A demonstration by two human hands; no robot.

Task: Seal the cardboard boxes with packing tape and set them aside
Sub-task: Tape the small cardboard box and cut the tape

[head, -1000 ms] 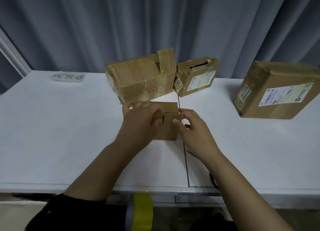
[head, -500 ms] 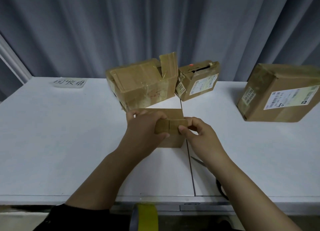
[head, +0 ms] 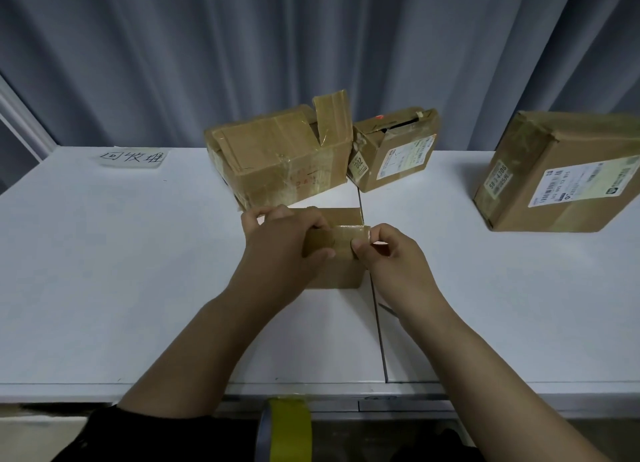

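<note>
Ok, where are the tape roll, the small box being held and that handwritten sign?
yellow tape roll (head: 289, 427), head view, on its yellow outer band.
small cardboard box (head: 341, 276), head view, on its bare near face.
handwritten paper sign (head: 133, 156), head view, on the writing.

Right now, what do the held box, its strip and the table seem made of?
Box: matte brown cardboard, dull plain face. Strip: glossy, catching light, likely plastic tape. Table: smooth white, faint sheen, perhaps laminate or paint.
</note>
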